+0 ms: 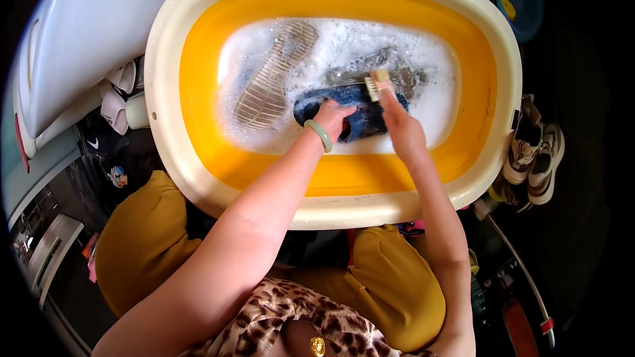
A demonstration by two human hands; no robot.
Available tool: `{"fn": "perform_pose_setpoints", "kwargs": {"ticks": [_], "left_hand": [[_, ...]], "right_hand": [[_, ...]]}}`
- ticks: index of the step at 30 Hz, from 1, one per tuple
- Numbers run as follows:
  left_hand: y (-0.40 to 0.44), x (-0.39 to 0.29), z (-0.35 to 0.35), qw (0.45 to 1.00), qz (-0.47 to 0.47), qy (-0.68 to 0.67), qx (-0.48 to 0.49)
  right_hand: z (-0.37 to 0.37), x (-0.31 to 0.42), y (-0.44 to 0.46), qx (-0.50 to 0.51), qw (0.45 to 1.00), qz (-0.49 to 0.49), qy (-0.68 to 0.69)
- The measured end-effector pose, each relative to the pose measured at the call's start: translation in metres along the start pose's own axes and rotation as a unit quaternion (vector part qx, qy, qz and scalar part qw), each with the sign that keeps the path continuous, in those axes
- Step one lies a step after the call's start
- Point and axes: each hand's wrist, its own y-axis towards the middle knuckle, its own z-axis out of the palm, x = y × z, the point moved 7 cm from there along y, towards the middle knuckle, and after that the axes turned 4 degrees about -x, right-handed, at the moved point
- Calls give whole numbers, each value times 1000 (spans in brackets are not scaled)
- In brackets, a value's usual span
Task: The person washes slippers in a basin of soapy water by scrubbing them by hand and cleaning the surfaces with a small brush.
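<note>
A dark blue shoe (368, 119) lies in the soapy water of a yellow basin with a cream rim (169, 92). My left hand (333, 118), a pale green bangle on its wrist, grips the shoe at its opening, with some fingers hidden inside. In my right hand (405, 129) is a scrubbing brush (378, 84), its bristles pointing left, over the shoe's upper edge. To the left, another shoe (274, 79) floats with its ribbed sole upward. Something grey (403, 78), partly under foam, lies behind the blue shoe; its shape is unclear.
Outside the basin on the right stands a pair of sneakers (537, 158). White slippers (114, 107) and a large white curved object (92, 26) are on the left. A thin pole (519, 258) runs down at lower right. My knees in mustard trousers flank the basin's near edge.
</note>
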Motion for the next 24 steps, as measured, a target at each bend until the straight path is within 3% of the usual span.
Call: {"fn": "perform_pose_setpoints", "kwargs": {"ticks": [3, 4, 5, 7, 10, 11, 13, 15, 17, 18, 19, 21, 24], "left_hand": [[-19, -13, 19, 999, 21, -6, 43], [-26, -13, 19, 998, -35, -56, 5], [-17, 3, 5, 993, -80, -84, -32], [-9, 19, -5, 995, -67, -77, -7], [-14, 12, 8, 995, -16, -71, 70], [-20, -1, 17, 996, -1, -84, -30], [-1, 2, 4, 983, 94, 155, -26], [9, 6, -5, 984, 101, 137, -61], [3, 6, -3, 987, 57, 141, -59], [15, 14, -7, 986, 92, 130, -46], [1, 5, 6, 993, 84, 74, 34], [-17, 4, 6, 997, -38, -46, -50], [1, 20, -6, 994, -30, -96, 36]], "right_hand": [[34, 45, -3, 50, 996, -29, 64], [43, 59, -1, 95, 986, -27, 134], [47, 79, 2, 146, 982, -43, 111], [52, 114, -2, 209, 973, -98, 12], [39, 86, 3, 201, 979, -32, -30], [30, 64, 5, 143, 987, -61, 28], [4, 14, 2, 97, 995, 11, -25], [-19, -36, -2, 103, 986, 135, 7], [-18, -36, -7, 45, 998, 37, -6], [-3, -23, -6, 53, 997, 19, 47], [14, 7, -6, 67, 997, -14, 40], [36, 67, -10, 97, 990, -92, -33], [31, 71, -7, 133, 987, -78, -40]]}}
